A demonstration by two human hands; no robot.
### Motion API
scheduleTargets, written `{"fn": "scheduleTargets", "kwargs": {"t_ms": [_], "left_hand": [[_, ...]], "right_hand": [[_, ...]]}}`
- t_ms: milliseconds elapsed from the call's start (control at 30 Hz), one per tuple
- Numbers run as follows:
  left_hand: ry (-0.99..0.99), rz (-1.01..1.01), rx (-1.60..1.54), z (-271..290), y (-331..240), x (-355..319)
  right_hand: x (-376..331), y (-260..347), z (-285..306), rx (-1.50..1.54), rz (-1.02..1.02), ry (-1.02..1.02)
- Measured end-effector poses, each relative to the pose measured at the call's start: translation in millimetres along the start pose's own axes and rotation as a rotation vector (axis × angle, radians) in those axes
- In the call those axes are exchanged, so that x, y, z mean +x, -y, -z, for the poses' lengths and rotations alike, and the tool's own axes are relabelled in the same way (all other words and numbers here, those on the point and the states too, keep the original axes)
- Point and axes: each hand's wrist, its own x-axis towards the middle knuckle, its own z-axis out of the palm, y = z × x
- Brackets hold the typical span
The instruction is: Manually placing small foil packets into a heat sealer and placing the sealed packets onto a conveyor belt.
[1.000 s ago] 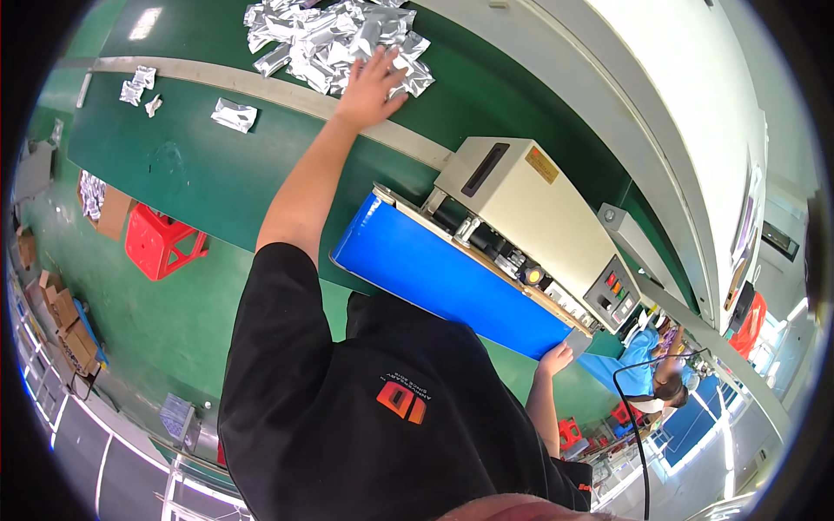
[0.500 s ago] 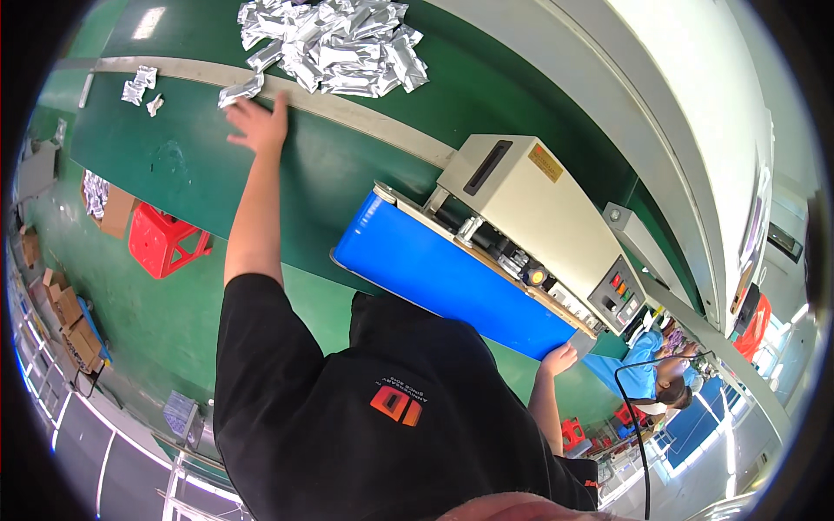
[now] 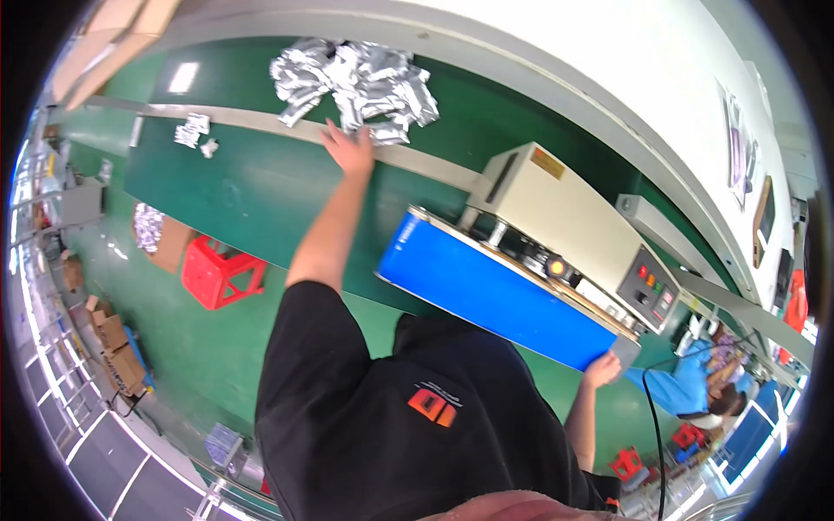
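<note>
My left hand (image 3: 349, 152) reaches out with its fingers apart at the near edge of a heap of silver foil packets (image 3: 378, 82). Its fingertips are at the lowest packets; whether they touch is blurred. To its right stands a cream-coloured sealing machine (image 3: 569, 204) with a blue conveyor belt (image 3: 495, 291) along its near side. My right hand (image 3: 601, 369) is closed around the grey end corner of this conveyor, and part of its fingers is hidden. A few loose silver packets (image 3: 191, 130) lie to the left on the green table (image 3: 234, 187).
A pale rail (image 3: 261, 122) crosses the table. Below its near edge stand a red stool (image 3: 217, 269) and a carton with packets (image 3: 169, 243). A black cable (image 3: 653, 425) hangs at the right. Beyond it, a person in blue (image 3: 682, 386) sits. A white overhead panel (image 3: 556, 61) spans the back.
My left hand has moved right, from a single packet on the rail to the heap. That packet no longer lies apart. My right hand stays on the conveyor's end; the view has shifted.
</note>
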Motion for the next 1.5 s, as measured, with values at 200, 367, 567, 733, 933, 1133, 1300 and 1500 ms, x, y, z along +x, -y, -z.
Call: {"fn": "scheduleTargets", "kwargs": {"t_ms": [200,367,567,733,933,1133,1300,1500], "left_hand": [[0.437,0.198,0.523,-8,-38,-17],[0.712,0.171,0.244,-46,-81,36],[0.164,-0.106,0.103,10,-18,67],[-0.069,0.158,0.581,47,35,78],[0.062,0.102,0.689,30,44,128],[0.081,0.055,0.602,16,42,162],[-0.116,-0.043,0.070,34,67,126],[0.082,-0.248,0.223,99,76,-11]], "right_hand": [[-3,-2,3,0.125,0.071,-0.054],[-7,-13,6,0.233,0.135,-0.007],[-20,-15,10,0.277,0.208,0.003],[-21,-9,2,0.285,0.206,-0.066],[-19,-3,5,0.597,0.088,-0.003],[-21,6,14,0.706,0.057,-0.004],[-18,-6,18,0.653,0.076,0.117],[-21,-27,15,0.706,0.249,0.054]]}}
